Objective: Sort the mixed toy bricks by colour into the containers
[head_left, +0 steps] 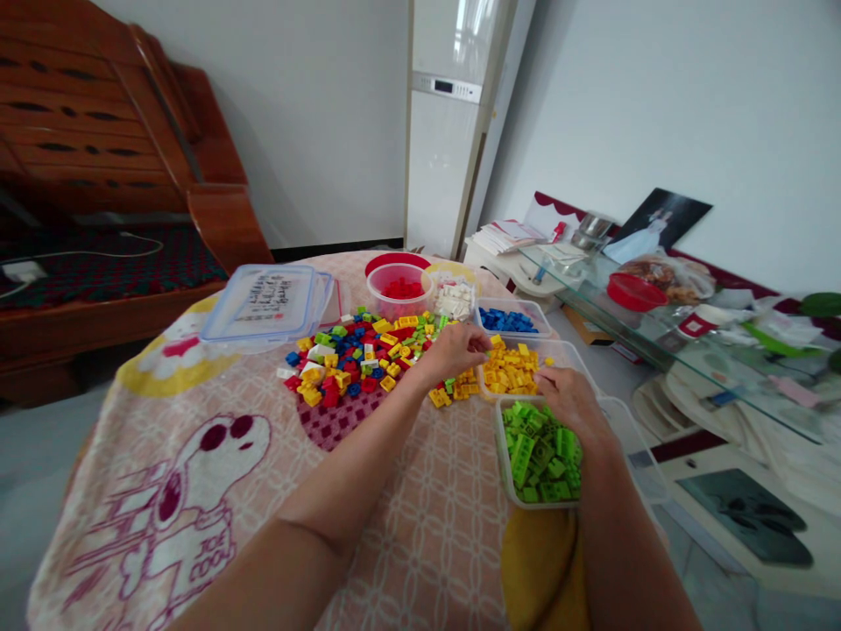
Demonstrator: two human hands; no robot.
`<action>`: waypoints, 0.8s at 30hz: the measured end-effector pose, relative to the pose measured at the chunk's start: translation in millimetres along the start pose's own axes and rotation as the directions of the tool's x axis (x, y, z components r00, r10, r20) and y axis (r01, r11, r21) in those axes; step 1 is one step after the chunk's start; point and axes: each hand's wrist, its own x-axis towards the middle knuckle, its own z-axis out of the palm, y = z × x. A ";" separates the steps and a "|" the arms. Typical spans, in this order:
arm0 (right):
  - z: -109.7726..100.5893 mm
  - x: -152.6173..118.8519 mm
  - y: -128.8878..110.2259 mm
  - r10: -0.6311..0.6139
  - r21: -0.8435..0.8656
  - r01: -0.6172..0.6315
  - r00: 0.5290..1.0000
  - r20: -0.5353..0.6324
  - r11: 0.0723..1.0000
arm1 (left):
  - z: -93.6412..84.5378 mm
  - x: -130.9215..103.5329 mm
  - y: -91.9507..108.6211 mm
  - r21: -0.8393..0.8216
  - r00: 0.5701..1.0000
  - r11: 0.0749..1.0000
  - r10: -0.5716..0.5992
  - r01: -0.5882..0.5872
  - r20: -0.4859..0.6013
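My left hand (458,350) is over the right end of the mixed brick pile (358,355), beside the container of yellow bricks (509,366). Its fingers are bent together, and anything between them is too small to make out. My right hand (568,396) is at the right side of the yellow bricks, above the container of green bricks (535,451). Its thumb and fingers are pinched close, with a small yellow brick (549,361) near the fingertips. Whether that hand grips it is unclear. Blue bricks (505,321) fill a box behind.
A round tub of red bricks (402,289) and a heap of white bricks (455,300) stand at the back. Stacked clear lids (263,302) lie at the left on the patterned tablecloth (427,526). A cluttered glass shelf (683,350) is at the right.
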 end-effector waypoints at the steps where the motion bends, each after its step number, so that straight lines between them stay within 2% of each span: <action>1: 0.7 0.4 0.6 0.004 0.003 -0.004 1.000 0.003 1.000 | 3.4 -1.3 7.9 -0.027 0.999 0.999 0.029 -0.028 0.030; 5: 4.9 0.9 2.8 0.017 0.017 -0.017 1.000 -0.020 1.000 | 23.6 -9.5 33.5 -0.080 0.972 0.988 0.144 -0.131 0.184; 8: 6.7 0.4 3.5 0.017 0.043 -0.016 0.999 -0.028 0.999 | 35.9 -15.1 44.6 -0.119 0.915 0.970 0.240 -0.212 0.325; 10: 6.3 0.2 3.1 0.018 0.048 -0.017 1.000 -0.013 0.999 | 36.5 -16.6 47.7 -0.121 0.883 0.963 0.269 -0.241 0.384; 12: 5.3 0.4 2.4 0.019 0.031 -0.019 1.000 -0.006 0.999 | 29.0 -15.7 46.8 -0.058 0.883 0.964 0.261 -0.259 0.391; 15: 4.3 0.6 1.7 0.012 0.005 -0.012 1.000 -0.009 1.000 | 5.4 -12.2 37.1 0.124 0.926 0.963 0.187 -0.238 0.327; 19: 4.5 0.3 1.9 0.017 -0.004 -0.017 1.000 -0.001 1.000 | -29.3 -9.8 13.3 0.392 0.978 0.917 -0.007 -0.077 0.208; 21: 4.3 0.1 1.8 0.019 -0.008 -0.019 1.000 -0.005 1.000 | -40.0 -9.9 0.5 0.496 0.977 0.868 -0.093 -0.016 0.194; 24: 2.4 0.0 1.0 0.008 -0.003 -0.008 1.000 -0.003 1.000 | -44.2 -9.7 -16.1 0.534 0.936 0.846 -0.187 -0.001 0.297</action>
